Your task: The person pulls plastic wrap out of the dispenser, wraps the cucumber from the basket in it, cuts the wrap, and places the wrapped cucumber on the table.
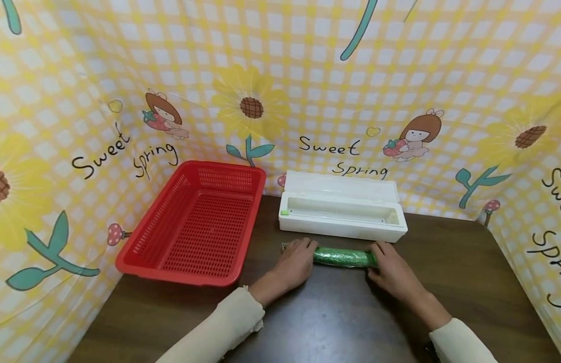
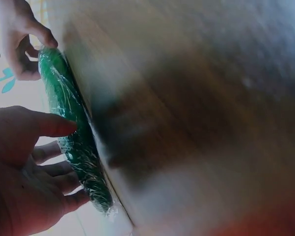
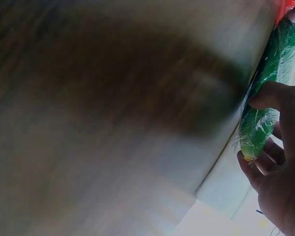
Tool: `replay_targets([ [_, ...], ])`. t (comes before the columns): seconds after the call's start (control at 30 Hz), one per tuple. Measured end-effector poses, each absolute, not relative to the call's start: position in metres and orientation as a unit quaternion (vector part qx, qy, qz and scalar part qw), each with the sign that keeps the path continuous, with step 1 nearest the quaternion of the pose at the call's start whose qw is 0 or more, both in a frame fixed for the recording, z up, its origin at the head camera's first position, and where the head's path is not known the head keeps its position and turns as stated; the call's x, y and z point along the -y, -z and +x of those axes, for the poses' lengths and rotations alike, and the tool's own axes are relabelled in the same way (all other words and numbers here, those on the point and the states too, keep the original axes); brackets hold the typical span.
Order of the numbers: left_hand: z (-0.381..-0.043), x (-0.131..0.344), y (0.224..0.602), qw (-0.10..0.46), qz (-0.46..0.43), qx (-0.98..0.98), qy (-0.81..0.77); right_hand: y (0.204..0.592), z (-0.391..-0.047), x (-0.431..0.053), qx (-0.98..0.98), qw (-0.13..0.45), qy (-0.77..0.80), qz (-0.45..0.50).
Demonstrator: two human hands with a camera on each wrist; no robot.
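A green cucumber [image 1: 344, 257] in clear plastic wrap lies crosswise on the table, just in front of a long white box. My left hand [image 1: 296, 263] grips its left end, and my right hand [image 1: 394, 268] holds the right end. In the left wrist view, the left thumb and fingers lie on opposite sides of the wrapped cucumber [image 2: 64, 93]. The right wrist view shows the right thumb across the cucumber [image 3: 267, 115] and the fingers beyond it, near its pale tip. Wrinkled film clings along its length.
Behind the hands stands the white box [image 1: 344, 231], its lid raised and a small green piece at its left end. To the left is a red perforated basket [image 1: 185, 278]. A checked, flower-printed cloth [image 1: 335, 111] surrounds the brown table [image 1: 326, 322].
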State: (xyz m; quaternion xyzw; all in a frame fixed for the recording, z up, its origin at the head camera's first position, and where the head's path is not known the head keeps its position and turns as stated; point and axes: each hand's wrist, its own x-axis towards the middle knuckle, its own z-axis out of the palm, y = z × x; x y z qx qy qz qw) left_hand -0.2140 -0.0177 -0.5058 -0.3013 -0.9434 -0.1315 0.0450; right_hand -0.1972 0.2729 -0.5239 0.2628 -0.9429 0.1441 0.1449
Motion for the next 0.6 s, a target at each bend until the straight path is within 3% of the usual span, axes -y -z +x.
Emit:
replay_targets([
  [0.17, -0.219, 0.012, 0.503, 0.019, -0.279, 0.953, 0.121, 0.522, -0.199, -0.273, 0.944, 0.153, -0.138, 0.257],
  [0.33, -0.222, 0.009, 0.487, 0.086, -0.28, 0.949, 0.116, 0.508, -0.198, -0.273, 0.948, 0.148, -0.125, 0.252],
  [0.47, -0.218, 0.011, 0.447, 0.126, -0.262, 0.949, 0.12, 0.486, -0.201, -0.275, 0.949, 0.147, -0.12, 0.253],
  [0.6, -0.217, 0.023, 0.388, 0.099, -0.221, 0.961, 0.131, 0.455, -0.21, -0.283, 0.944, 0.173, -0.123, 0.251],
])
